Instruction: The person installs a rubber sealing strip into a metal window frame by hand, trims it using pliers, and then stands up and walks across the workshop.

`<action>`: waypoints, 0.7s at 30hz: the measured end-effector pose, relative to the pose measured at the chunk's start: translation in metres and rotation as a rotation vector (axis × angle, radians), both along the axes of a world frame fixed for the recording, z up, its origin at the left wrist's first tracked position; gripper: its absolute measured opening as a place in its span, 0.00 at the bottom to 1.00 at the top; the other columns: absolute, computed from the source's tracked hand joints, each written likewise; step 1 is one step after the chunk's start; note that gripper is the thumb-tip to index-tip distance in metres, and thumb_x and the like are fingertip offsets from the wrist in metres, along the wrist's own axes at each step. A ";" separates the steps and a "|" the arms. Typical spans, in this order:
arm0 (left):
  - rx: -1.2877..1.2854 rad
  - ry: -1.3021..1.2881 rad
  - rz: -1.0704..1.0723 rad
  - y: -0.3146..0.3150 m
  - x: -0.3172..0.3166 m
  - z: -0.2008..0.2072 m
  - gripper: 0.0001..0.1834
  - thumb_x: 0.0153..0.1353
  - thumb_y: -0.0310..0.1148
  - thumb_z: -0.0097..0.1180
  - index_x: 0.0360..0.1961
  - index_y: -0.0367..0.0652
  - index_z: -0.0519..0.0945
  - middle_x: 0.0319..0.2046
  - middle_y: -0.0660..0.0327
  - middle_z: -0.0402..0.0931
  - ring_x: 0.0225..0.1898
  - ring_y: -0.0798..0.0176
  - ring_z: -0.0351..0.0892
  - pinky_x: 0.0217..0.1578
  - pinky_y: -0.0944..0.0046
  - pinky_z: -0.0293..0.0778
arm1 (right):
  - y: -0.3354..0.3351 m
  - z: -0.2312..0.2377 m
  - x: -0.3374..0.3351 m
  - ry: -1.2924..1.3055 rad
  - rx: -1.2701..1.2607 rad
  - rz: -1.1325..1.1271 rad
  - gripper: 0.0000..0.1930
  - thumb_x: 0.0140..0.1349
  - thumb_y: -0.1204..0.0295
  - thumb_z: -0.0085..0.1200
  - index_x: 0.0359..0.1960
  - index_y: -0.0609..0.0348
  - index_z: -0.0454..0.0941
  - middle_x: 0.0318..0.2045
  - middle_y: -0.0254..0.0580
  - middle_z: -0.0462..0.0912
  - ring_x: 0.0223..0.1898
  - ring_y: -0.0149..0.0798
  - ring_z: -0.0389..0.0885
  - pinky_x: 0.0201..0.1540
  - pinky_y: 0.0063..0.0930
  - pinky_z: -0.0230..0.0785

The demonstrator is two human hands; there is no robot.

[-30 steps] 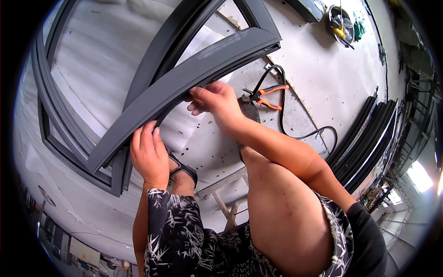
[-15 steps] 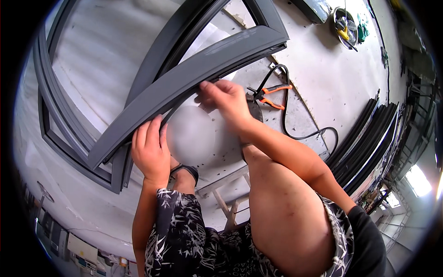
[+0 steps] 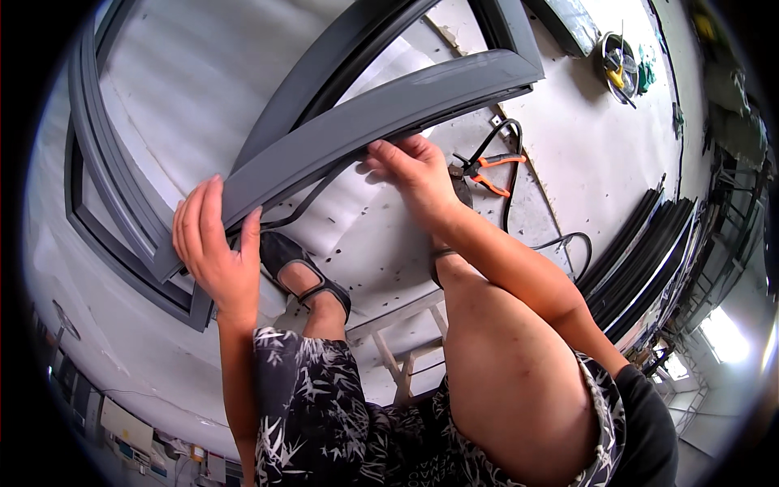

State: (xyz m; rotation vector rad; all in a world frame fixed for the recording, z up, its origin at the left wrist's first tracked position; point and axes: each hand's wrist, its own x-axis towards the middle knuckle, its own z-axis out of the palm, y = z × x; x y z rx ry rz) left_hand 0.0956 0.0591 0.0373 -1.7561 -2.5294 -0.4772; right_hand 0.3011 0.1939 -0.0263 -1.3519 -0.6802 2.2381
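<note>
A grey window frame [image 3: 381, 105] slants across the space before me, with a black rubber strip [image 3: 311, 197] along its near edge. My left hand [image 3: 215, 252] grips the frame's lower left end, fingers over the grey face and thumb at the near side. Between my hands the strip sags below the edge. My right hand [image 3: 418, 174] is closed, thumb and fingers pinching at that edge on the strip; the fingertips are partly hidden under the frame. Right of this hand, orange-handled pliers [image 3: 491, 170] lie beside a loop of the same black strip.
More grey frame pieces [image 3: 114, 187] stand at the left. A bowl of tools [image 3: 618, 65] sits at the far right, near a bundle of long black profiles [image 3: 641, 260]. A wooden stool [image 3: 402, 365] is below me, and my sandalled foot [image 3: 296, 272] rests on the floor, among dark scraps.
My left hand has moved left and slightly down, from the near edge to around the frame's end. My right hand stays at the edge. The frame appears slightly farther right.
</note>
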 end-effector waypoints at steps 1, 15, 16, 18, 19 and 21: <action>-0.001 -0.014 -0.006 -0.002 -0.006 0.003 0.27 0.52 0.37 0.66 0.54 0.41 0.76 0.51 0.57 0.74 0.53 0.50 0.72 0.56 0.52 0.65 | 0.000 0.001 -0.003 0.009 0.006 0.022 0.12 0.62 0.66 0.60 0.38 0.64 0.78 0.31 0.41 0.83 0.31 0.32 0.82 0.36 0.26 0.75; -0.023 0.029 -0.066 -0.022 0.025 -0.006 0.12 0.49 0.35 0.69 0.36 0.58 0.81 0.64 0.55 0.61 0.66 0.44 0.59 0.65 0.41 0.51 | -0.006 -0.008 -0.007 0.037 -0.014 0.138 0.10 0.63 0.68 0.59 0.39 0.62 0.80 0.32 0.36 0.83 0.34 0.31 0.81 0.42 0.27 0.75; -0.026 0.033 -0.062 -0.024 0.023 -0.009 0.12 0.49 0.35 0.69 0.36 0.58 0.81 0.64 0.55 0.61 0.66 0.44 0.59 0.65 0.41 0.51 | -0.008 -0.005 -0.010 0.079 -0.004 0.122 0.10 0.63 0.68 0.59 0.39 0.62 0.80 0.32 0.36 0.82 0.34 0.31 0.81 0.41 0.26 0.74; -0.017 0.128 -0.063 -0.027 0.018 -0.013 0.10 0.51 0.33 0.66 0.35 0.60 0.83 0.63 0.58 0.63 0.66 0.47 0.60 0.65 0.44 0.51 | -0.009 -0.004 -0.014 0.124 0.003 0.107 0.10 0.63 0.68 0.59 0.39 0.62 0.80 0.31 0.36 0.82 0.34 0.30 0.81 0.40 0.26 0.74; 0.006 0.133 -0.046 -0.025 0.017 -0.010 0.06 0.55 0.33 0.63 0.33 0.61 0.84 0.63 0.60 0.64 0.65 0.50 0.61 0.65 0.46 0.52 | -0.008 -0.005 -0.017 0.140 0.000 0.142 0.10 0.62 0.69 0.59 0.38 0.64 0.80 0.31 0.38 0.83 0.33 0.33 0.82 0.40 0.28 0.76; 0.022 0.144 -0.038 -0.025 0.018 -0.013 0.05 0.56 0.34 0.63 0.33 0.60 0.84 0.62 0.60 0.65 0.65 0.51 0.62 0.65 0.47 0.53 | -0.008 -0.007 -0.018 0.156 -0.029 0.179 0.10 0.61 0.70 0.60 0.38 0.67 0.80 0.31 0.41 0.83 0.33 0.35 0.83 0.40 0.30 0.77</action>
